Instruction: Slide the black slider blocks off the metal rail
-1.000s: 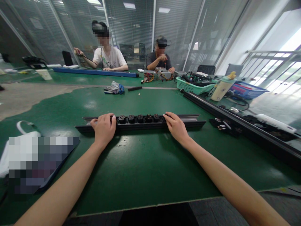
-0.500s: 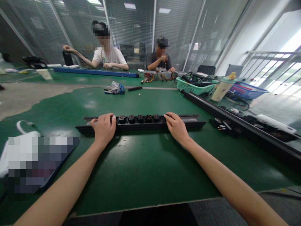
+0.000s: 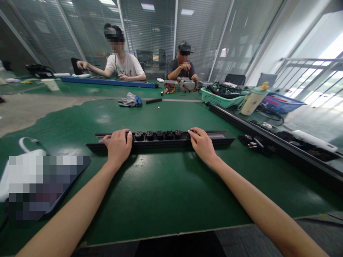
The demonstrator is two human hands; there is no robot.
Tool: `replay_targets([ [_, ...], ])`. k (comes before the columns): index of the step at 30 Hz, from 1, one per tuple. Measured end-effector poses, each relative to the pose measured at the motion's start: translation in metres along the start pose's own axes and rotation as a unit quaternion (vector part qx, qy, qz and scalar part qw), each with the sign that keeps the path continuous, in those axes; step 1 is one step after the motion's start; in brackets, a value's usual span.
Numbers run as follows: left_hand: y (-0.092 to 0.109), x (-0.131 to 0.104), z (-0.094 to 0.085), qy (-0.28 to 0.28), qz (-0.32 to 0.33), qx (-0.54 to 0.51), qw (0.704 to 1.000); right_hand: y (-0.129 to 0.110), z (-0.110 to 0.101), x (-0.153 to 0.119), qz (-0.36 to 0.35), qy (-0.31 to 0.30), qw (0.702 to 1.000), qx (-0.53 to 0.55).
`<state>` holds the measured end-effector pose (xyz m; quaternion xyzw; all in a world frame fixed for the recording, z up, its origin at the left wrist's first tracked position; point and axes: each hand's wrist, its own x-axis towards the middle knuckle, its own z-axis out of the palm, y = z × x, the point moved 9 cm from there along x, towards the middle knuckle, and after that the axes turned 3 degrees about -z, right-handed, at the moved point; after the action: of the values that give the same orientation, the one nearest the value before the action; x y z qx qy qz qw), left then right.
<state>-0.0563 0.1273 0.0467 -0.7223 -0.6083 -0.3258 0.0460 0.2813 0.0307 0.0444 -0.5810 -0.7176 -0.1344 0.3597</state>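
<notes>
- Thing in hand: long black open-topped channel (image 3: 160,143) with pale inner surfaces at its ends, lying crosswise on the glossy green tabletop (image 3: 160,192) between both hands.
- Contents: five round-topped black modules (image 3: 160,135) visible in a row along its middle; fingers may hide more.
- Left hand (image 3: 118,145): fingers bent over the channel left of the row, touching it; thumb side nearest the modules. Tips partly hidden, so cannot tell whether they pinch anything. No clear change over the last second.
- Right hand (image 3: 201,143): fingers slightly bent and close together, tips on the channel right of the row. Whether they grip or only press, cannot tell.
- Change: right fingertips have crept slightly rightward, away from the last module; a little more dark gap shows there. Channel itself has not visibly moved.
- Reading: probably a small adjustment at the row's right end, with the left hand steadying; no module looks lifted out.
- Surroundings: grey-and-blue fabric gloves (image 3: 130,100) and short black strip (image 3: 154,101) lie beyond, unchanged. Across the table, a co-worker's outstretched hand (image 3: 82,65) has shifted.
</notes>
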Motion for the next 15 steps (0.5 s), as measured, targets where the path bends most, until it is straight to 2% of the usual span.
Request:
replay_targets([
  [15, -0.002, 0.0, 0.001, -0.004, -0.001, 0.001, 1.0, 0.013, -0.006, -0.001, 0.024, 0.009, 0.999, 0.025],
])
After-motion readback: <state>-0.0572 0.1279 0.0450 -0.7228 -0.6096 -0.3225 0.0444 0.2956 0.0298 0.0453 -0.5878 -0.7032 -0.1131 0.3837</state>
